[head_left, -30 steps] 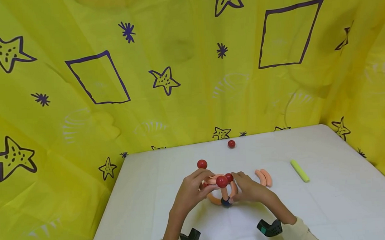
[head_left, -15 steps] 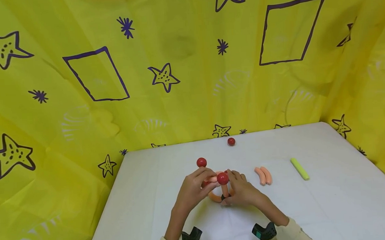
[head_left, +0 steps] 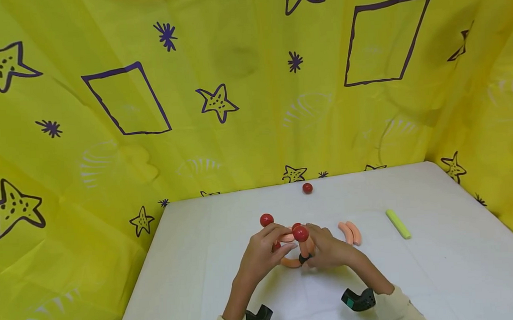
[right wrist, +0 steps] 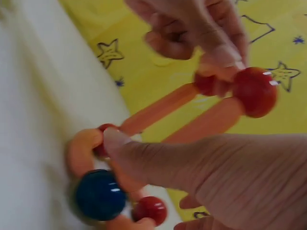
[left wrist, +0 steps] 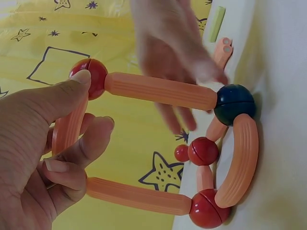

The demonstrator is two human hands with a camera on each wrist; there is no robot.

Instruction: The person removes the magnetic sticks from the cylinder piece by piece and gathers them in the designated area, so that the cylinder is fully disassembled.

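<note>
Between the two hands stands a toy frame of orange magnetic rods (left wrist: 160, 90) joined by balls. My left hand (head_left: 260, 250) grips its upper end, thumb on a red ball (left wrist: 89, 78) and fingers curled round an orange rod (left wrist: 72, 122). The dark blue ball (left wrist: 235, 104) and another red ball (left wrist: 210, 209) form low corners, linked by a curved orange rod (left wrist: 244, 160). My right hand (head_left: 329, 249) is at the frame's right side, blurred, with fingers extended in the left wrist view. In the right wrist view its thumb overlaps a low red ball (right wrist: 101, 146).
A red ball (head_left: 266, 220) shows just beyond the left hand. Farther back on the white table (head_left: 208, 238) lies a loose red ball (head_left: 307, 188). Two curved orange rods (head_left: 353, 233) and a light green stick (head_left: 398, 224) lie to the right. A yellow patterned curtain (head_left: 256, 145) surrounds the table.
The frame's near red ball has shifted slightly right and away. My right hand has moved leftward over the blue ball, then back right. The left hand keeps its grip.
</note>
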